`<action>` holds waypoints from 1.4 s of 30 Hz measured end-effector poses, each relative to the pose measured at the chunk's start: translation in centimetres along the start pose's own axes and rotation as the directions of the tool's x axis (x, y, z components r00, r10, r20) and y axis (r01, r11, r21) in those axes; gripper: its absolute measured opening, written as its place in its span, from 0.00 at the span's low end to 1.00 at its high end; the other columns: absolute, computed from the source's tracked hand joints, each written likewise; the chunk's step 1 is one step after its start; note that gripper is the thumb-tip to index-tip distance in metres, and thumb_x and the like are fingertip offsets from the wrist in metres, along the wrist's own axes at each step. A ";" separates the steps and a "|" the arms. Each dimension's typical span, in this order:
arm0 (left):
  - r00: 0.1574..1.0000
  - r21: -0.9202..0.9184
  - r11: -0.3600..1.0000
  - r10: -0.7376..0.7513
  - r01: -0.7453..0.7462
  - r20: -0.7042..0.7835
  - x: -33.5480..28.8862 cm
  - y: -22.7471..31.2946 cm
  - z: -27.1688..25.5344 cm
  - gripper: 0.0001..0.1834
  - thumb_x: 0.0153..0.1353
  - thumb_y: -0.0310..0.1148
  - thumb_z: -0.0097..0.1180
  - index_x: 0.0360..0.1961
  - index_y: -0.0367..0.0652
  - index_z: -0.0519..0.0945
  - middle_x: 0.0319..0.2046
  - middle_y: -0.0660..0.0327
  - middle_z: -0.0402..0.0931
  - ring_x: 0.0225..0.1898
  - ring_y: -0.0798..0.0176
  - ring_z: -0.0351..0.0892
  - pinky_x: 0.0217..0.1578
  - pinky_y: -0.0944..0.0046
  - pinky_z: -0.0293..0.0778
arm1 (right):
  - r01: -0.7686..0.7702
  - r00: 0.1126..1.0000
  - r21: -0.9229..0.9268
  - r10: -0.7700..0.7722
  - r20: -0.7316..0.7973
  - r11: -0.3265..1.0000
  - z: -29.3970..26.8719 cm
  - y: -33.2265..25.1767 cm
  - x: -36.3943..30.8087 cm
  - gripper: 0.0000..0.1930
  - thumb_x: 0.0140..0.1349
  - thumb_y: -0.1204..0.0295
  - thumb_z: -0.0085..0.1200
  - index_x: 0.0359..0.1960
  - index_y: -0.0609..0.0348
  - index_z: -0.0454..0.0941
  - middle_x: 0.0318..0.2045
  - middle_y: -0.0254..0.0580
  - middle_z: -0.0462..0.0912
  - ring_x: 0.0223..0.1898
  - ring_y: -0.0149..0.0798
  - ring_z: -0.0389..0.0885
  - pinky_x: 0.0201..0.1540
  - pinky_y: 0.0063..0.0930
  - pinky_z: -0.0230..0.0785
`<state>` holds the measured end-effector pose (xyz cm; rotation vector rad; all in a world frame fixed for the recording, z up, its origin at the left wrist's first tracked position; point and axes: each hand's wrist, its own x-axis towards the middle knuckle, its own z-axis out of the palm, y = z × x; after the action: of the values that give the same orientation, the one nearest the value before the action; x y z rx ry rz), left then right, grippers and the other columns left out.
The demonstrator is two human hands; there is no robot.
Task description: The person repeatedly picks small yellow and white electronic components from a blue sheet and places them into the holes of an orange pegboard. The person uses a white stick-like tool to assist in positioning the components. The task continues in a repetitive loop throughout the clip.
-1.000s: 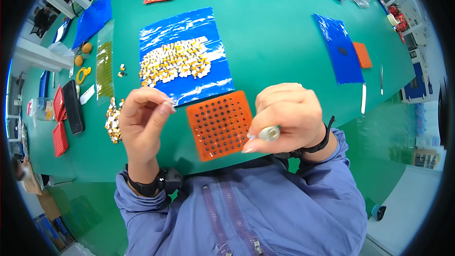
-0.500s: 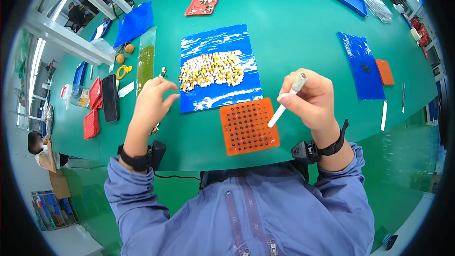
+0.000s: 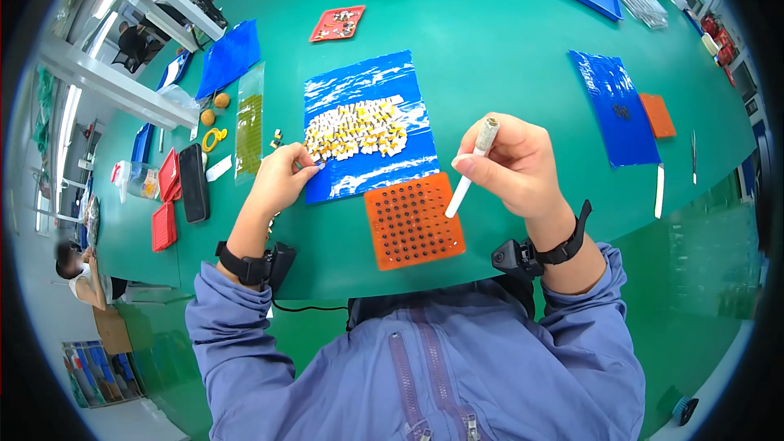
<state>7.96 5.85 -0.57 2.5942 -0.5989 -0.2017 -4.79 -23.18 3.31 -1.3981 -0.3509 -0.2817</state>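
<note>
Left hand: thumb and fingertips at the left edge of the pile of small white-and-yellow pieces, on a blue sheet; whether a piece is pinched cannot be told. Adjacent: orange block with black-filled holes. White stick: tilted, lower end over the block's right side, grasped by the right hand.

We see an orange perforated block lying flat, black-dotted; a white pen-like stick above it, leaning toward one o'clock; loose white-and-yellow pieces heaped at its eleven o'clock.
</note>
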 end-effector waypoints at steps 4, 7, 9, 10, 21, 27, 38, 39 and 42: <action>0.992 -0.121 0.989 0.072 -0.084 -0.100 -1.2 1.4 -0.8 0.07 0.48 0.25 0.57 0.27 0.37 0.72 0.19 0.62 0.72 0.22 0.70 0.71 0.26 0.70 0.68 | 0.019 1.000 -0.029 -0.020 -0.011 0.999 -0.2 0.1 0.1 0.08 0.51 0.76 0.57 0.20 0.62 0.69 0.16 0.27 0.67 0.20 0.19 0.63 0.22 0.14 0.56; 0.992 -0.264 0.961 0.053 -0.082 -0.117 -2.6 4.6 -1.4 0.06 0.49 0.24 0.56 0.29 0.38 0.74 0.20 0.63 0.72 0.22 0.73 0.69 0.25 0.73 0.67 | 0.010 1.000 -0.023 -0.010 -0.012 1.000 -0.4 0.4 0.2 0.08 0.51 0.76 0.57 0.21 0.61 0.70 0.15 0.25 0.66 0.19 0.18 0.62 0.21 0.13 0.55; 0.989 -0.337 0.931 0.114 -0.139 -0.093 -3.4 5.2 -1.2 0.06 0.50 0.21 0.55 0.32 0.36 0.75 0.21 0.65 0.72 0.23 0.77 0.68 0.25 0.77 0.65 | 0.012 1.000 0.012 -0.012 -0.019 1.000 -0.4 0.4 0.3 0.08 0.52 0.75 0.57 0.21 0.61 0.70 0.15 0.24 0.66 0.18 0.17 0.62 0.20 0.12 0.54; 0.991 -0.405 0.905 0.112 -0.131 -0.072 -3.8 6.0 -1.1 0.06 0.50 0.20 0.55 0.31 0.35 0.75 0.22 0.66 0.73 0.23 0.78 0.68 0.25 0.77 0.64 | 0.015 0.999 0.124 -0.011 -0.032 0.992 -0.1 0.4 0.3 0.08 0.52 0.74 0.57 0.21 0.60 0.70 0.15 0.23 0.66 0.18 0.16 0.61 0.19 0.12 0.52; 0.903 -0.593 0.696 0.407 -0.405 -0.138 -3.7 8.4 0.2 0.05 0.51 0.17 0.48 0.30 0.32 0.74 0.31 0.59 0.68 0.31 0.70 0.66 0.30 0.75 0.62 | -0.003 0.999 0.110 0.008 -0.046 0.994 -4.7 -1.9 -1.3 0.06 0.50 0.75 0.58 0.25 0.61 0.74 0.23 0.31 0.76 0.22 0.20 0.71 0.23 0.11 0.63; 0.921 -0.680 0.644 0.368 -0.350 -0.126 -2.7 6.1 0.5 0.04 0.55 0.20 0.46 0.32 0.32 0.73 0.27 0.59 0.68 0.28 0.70 0.65 0.29 0.74 0.62 | 0.007 0.981 -0.030 -0.013 -0.195 1.000 -7.2 -3.0 -3.8 0.08 0.47 0.70 0.60 0.23 0.61 0.76 0.18 0.32 0.76 0.19 0.22 0.70 0.21 0.14 0.61; 0.947 -0.827 0.498 0.297 -0.260 -0.119 -1.1 4.7 0.2 0.04 0.60 0.25 0.44 0.34 0.36 0.69 0.24 0.62 0.64 0.26 0.71 0.62 0.29 0.74 0.60 | 0.023 0.956 -0.114 -0.055 -0.288 0.993 -10.0 -4.1 -4.6 0.07 0.49 0.70 0.59 0.22 0.58 0.75 0.20 0.30 0.76 0.21 0.21 0.69 0.24 0.14 0.62; 0.951 -0.837 0.487 0.285 -0.250 -0.119 -1.1 4.6 0.2 0.03 0.60 0.25 0.44 0.34 0.36 0.69 0.24 0.62 0.64 0.27 0.71 0.62 0.29 0.74 0.60 | 0.019 0.954 -0.118 -0.053 -0.294 0.993 -10.0 -4.0 -4.7 0.07 0.49 0.70 0.59 0.22 0.58 0.75 0.19 0.30 0.76 0.21 0.21 0.69 0.23 0.14 0.61; 0.958 -0.866 0.448 0.266 -0.223 -0.109 -1.0 4.5 0.3 0.04 0.61 0.25 0.43 0.35 0.36 0.68 0.25 0.62 0.64 0.27 0.72 0.62 0.30 0.74 0.60 | 0.014 0.951 -0.118 -0.050 -0.307 0.993 -10.1 -3.6 -4.7 0.07 0.48 0.70 0.59 0.22 0.58 0.75 0.19 0.30 0.75 0.20 0.21 0.69 0.23 0.14 0.61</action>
<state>5.30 2.56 1.36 1.4635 -0.6485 -0.3573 -9.82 -33.79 3.34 -1.4349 -0.0991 -0.5481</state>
